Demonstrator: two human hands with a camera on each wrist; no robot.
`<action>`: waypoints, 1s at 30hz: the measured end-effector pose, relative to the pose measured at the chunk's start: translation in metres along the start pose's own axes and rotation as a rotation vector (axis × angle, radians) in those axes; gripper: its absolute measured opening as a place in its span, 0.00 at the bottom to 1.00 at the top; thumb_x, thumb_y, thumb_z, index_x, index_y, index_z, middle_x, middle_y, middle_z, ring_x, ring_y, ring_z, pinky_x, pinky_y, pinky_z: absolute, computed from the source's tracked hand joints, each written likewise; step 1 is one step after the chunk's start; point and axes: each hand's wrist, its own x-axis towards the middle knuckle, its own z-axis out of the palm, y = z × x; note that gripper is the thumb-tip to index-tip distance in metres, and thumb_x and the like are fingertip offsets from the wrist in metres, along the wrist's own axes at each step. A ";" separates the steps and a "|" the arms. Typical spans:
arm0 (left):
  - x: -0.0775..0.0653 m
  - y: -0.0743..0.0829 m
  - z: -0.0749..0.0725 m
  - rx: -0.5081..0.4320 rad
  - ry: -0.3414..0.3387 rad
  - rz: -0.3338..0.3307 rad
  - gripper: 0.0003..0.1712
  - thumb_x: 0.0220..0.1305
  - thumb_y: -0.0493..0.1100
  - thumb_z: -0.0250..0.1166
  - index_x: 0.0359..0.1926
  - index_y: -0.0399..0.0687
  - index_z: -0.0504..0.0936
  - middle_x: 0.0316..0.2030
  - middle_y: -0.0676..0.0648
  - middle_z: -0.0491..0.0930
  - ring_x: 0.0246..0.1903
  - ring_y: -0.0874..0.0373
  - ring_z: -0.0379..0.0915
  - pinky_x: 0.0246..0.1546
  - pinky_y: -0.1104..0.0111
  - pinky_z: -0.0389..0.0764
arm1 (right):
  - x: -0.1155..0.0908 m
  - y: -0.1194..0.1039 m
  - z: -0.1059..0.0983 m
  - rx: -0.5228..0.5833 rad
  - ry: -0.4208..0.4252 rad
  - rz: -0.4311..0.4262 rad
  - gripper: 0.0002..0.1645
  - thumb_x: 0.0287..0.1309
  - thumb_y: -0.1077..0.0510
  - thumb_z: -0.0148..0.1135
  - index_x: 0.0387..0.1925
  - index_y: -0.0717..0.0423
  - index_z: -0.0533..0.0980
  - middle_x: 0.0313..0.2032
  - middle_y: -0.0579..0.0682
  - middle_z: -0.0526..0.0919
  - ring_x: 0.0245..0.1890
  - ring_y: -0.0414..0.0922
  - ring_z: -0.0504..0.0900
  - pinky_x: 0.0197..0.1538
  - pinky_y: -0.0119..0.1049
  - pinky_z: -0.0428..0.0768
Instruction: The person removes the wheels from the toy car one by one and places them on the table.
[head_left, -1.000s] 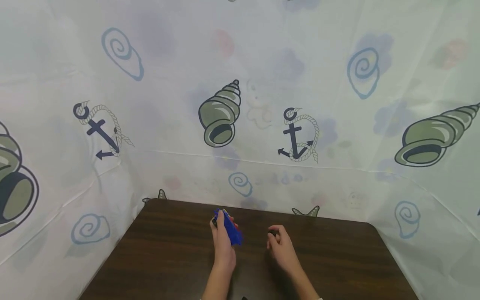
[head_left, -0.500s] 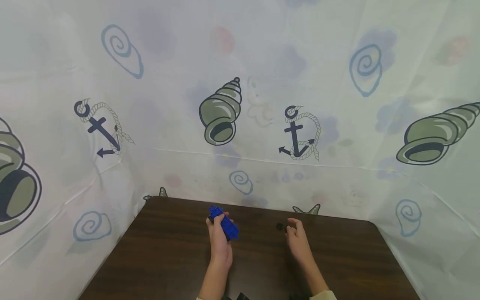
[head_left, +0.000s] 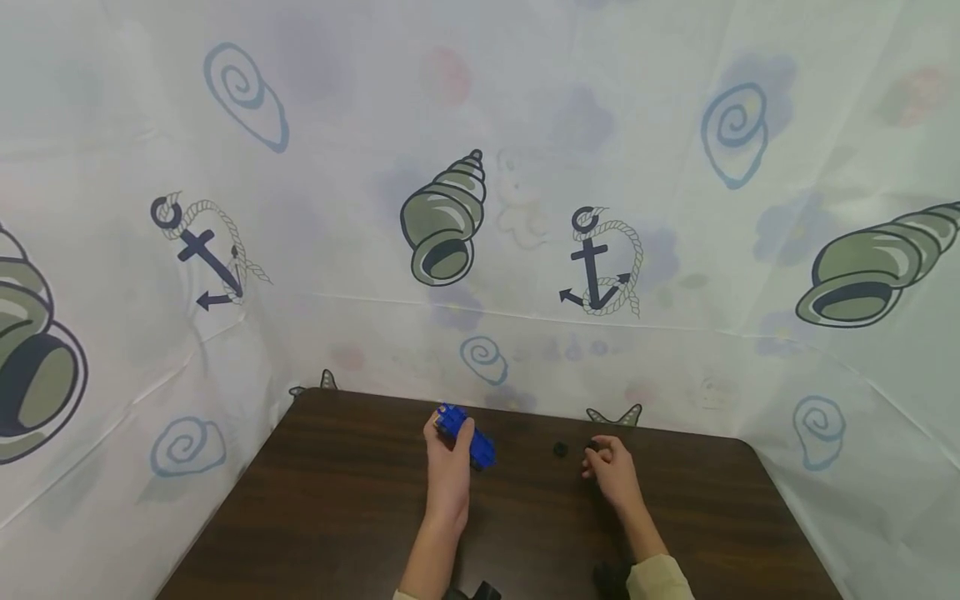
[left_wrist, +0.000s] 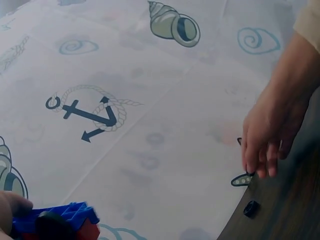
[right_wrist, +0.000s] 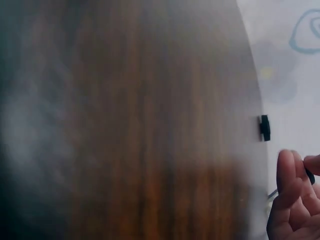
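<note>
A blue toy vehicle (head_left: 453,419), with red on its underside, is in the grip of my left hand (head_left: 447,479), raised over the table. The thumb lies across its blue side. The left wrist view shows a dark round wheel on the toy's near side. My right hand (head_left: 617,481) is at the back right of the table, fingers bent, pinching a small black piece (right_wrist: 310,176) that the fingers partly hide. A short way to its left a black toy wheel (head_left: 560,449) rests on the tabletop.
The dark wooden table (head_left: 337,500) has a white sheet (head_left: 360,208) printed with shells and anchors hanging behind and beside it. A black object (head_left: 486,592) shows at the bottom edge, near the left forearm.
My right hand has moved right and back, and a black wheel now lies on the table where it passed. The left hand has turned the toy vehicle, blue side up.
</note>
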 end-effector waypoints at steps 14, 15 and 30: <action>-0.002 -0.001 0.002 0.123 -0.164 -0.041 0.48 0.78 0.53 0.67 0.84 0.44 0.50 0.78 0.32 0.64 0.80 0.34 0.59 0.81 0.41 0.59 | 0.026 0.006 -0.007 -0.088 -0.163 0.076 0.23 0.75 0.63 0.64 0.65 0.71 0.75 0.26 0.56 0.87 0.18 0.43 0.81 0.23 0.34 0.75; -0.002 0.000 0.003 0.125 -0.185 -0.043 0.49 0.77 0.52 0.68 0.84 0.45 0.49 0.78 0.32 0.64 0.80 0.34 0.58 0.81 0.42 0.58 | 0.028 0.005 -0.007 -0.100 -0.166 0.077 0.23 0.74 0.63 0.64 0.64 0.71 0.75 0.25 0.56 0.86 0.17 0.43 0.80 0.23 0.34 0.75; -0.004 -0.005 0.006 0.197 -0.389 -0.057 0.44 0.78 0.53 0.68 0.82 0.49 0.55 0.67 0.38 0.80 0.74 0.41 0.71 0.80 0.38 0.60 | 0.036 0.003 -0.003 -0.184 -0.195 0.088 0.23 0.72 0.61 0.66 0.63 0.67 0.75 0.20 0.54 0.81 0.14 0.42 0.79 0.20 0.33 0.76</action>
